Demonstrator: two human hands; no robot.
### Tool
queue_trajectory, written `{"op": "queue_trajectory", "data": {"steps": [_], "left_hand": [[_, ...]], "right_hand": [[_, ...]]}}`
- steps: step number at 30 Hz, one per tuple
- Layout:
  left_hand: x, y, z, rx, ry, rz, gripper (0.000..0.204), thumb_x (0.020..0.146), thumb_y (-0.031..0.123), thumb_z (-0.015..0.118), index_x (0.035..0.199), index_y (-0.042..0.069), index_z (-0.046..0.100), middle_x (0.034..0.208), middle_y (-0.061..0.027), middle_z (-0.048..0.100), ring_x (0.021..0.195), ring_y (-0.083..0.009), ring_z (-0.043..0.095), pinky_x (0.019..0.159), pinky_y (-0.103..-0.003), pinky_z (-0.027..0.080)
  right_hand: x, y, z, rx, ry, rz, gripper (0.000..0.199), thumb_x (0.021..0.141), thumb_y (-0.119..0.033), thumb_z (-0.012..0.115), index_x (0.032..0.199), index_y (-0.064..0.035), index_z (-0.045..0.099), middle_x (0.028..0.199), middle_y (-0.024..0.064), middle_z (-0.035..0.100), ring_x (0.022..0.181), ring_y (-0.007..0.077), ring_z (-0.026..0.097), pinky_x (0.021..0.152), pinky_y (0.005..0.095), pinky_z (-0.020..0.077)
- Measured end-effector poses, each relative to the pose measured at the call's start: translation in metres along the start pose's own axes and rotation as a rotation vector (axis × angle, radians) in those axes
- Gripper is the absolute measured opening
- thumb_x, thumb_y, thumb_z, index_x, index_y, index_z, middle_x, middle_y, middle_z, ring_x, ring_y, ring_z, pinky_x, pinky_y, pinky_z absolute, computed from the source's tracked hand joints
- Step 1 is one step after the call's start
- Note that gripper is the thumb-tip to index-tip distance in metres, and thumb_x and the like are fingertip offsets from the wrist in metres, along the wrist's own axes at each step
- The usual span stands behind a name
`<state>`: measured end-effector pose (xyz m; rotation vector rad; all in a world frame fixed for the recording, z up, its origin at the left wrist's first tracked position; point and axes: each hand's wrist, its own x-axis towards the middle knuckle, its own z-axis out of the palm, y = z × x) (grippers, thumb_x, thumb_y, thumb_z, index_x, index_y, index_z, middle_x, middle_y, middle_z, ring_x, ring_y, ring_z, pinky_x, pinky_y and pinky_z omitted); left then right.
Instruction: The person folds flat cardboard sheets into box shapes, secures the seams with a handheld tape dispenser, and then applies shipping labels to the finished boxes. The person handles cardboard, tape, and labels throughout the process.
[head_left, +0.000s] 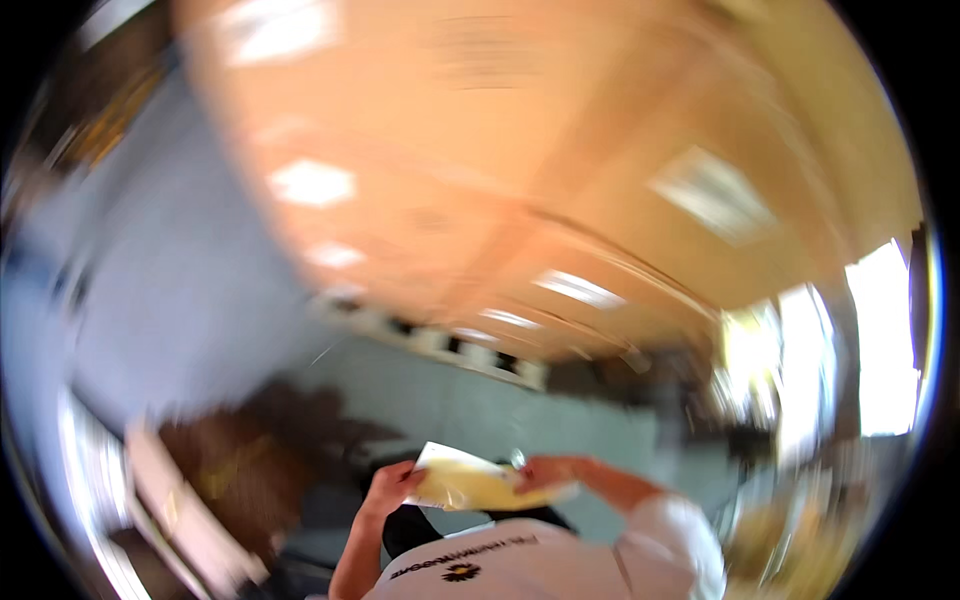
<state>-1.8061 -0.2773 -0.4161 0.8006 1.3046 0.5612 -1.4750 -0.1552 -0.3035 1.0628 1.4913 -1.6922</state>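
Observation:
In front of my waist is a flat yellow-and-white sheet or stack of sheets (460, 482), tilted a little, with shiny spots on its surface. My left hand (393, 487) grips its left end, thumb on top. At the other end my right hand (541, 473) is closed on the yellow part. Beside the right fingers is a small pale, shiny spot that is too blurred to name. The undersides of both hands are hidden.
Large stacked cardboard boxes (450, 170) with white labels (313, 183) rise close ahead, above a pallet-like base (440, 347). Grey floor (190, 260) runs along the left. A dark brown heap (240, 465) lies at lower left. Bright windows (885, 340) are at right.

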Motion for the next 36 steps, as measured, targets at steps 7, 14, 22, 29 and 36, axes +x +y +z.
{"op": "queue_trajectory", "data": {"steps": [7, 14, 22, 29, 36], "left_hand": [[0.031, 0.041, 0.049, 1.138, -0.06, 0.135, 0.043, 0.084, 0.043, 0.074, 0.099, 0.003, 0.066, 0.088, -0.0163, 0.07, 0.085, -0.0328, 0.071, 0.076, -0.041, 0.055], [0.049, 0.046, 0.025, 0.932, -0.288, -0.047, 0.037, 0.083, 0.041, 0.073, 0.082, 0.006, 0.06, 0.072, -0.009, 0.062, 0.069, -0.0224, 0.061, 0.067, -0.038, 0.049], [0.054, 0.05, 0.068, 0.794, -0.364, -0.229, 0.034, 0.083, 0.034, 0.072, 0.073, 0.008, 0.053, 0.066, -0.0017, 0.054, 0.065, -0.013, 0.052, 0.061, -0.034, 0.042], [0.053, 0.053, 0.108, 0.671, -0.366, -0.245, 0.036, 0.082, 0.029, 0.072, 0.065, 0.01, 0.046, 0.06, 0.0047, 0.047, 0.061, -0.0047, 0.043, 0.057, -0.03, 0.036], [0.021, 0.069, 0.112, 0.739, -0.025, -0.163, 0.03, 0.082, 0.032, 0.074, 0.075, 0.006, 0.061, 0.064, 0.0036, 0.058, 0.065, -0.0035, 0.051, 0.062, -0.027, 0.042]], "right_hand": [[-0.281, 0.203, -0.038, -0.029, 0.98, 0.302, 0.042, 0.087, -0.038, 0.066, 0.117, -0.0097, 0.072, 0.109, 0.016, 0.073, 0.102, 0.0313, 0.068, 0.089, 0.0418, 0.0532], [-0.44, 0.321, -0.077, 1.047, 1.965, -0.366, 0.015, 0.093, -0.014, 0.068, 0.098, -0.0006, 0.072, 0.088, 0.0042, 0.071, 0.072, 0.013, 0.065, 0.067, 0.0292, 0.0556], [-0.313, 0.418, -0.199, 1.594, 2.363, -0.922, 0.021, 0.099, -0.01, 0.063, 0.115, 0.0023, 0.066, 0.105, 0.0087, 0.072, 0.089, 0.0183, 0.069, 0.079, 0.0306, 0.0558], [-0.246, 0.433, -0.275, 1.764, 2.491, -0.524, 0.017, 0.099, -0.008, 0.061, 0.109, 0.0059, 0.065, 0.103, 0.01, 0.07, 0.087, 0.0183, 0.066, 0.075, 0.0286, 0.0542], [-0.231, 0.402, -0.349, 2.214, 1.637, -0.91, 0.035, 0.095, -0.009, 0.066, 0.127, 0.0004, 0.054, 0.113, 0.014, 0.068, 0.094, 0.0272, 0.068, 0.083, 0.0451, 0.0585]]}}
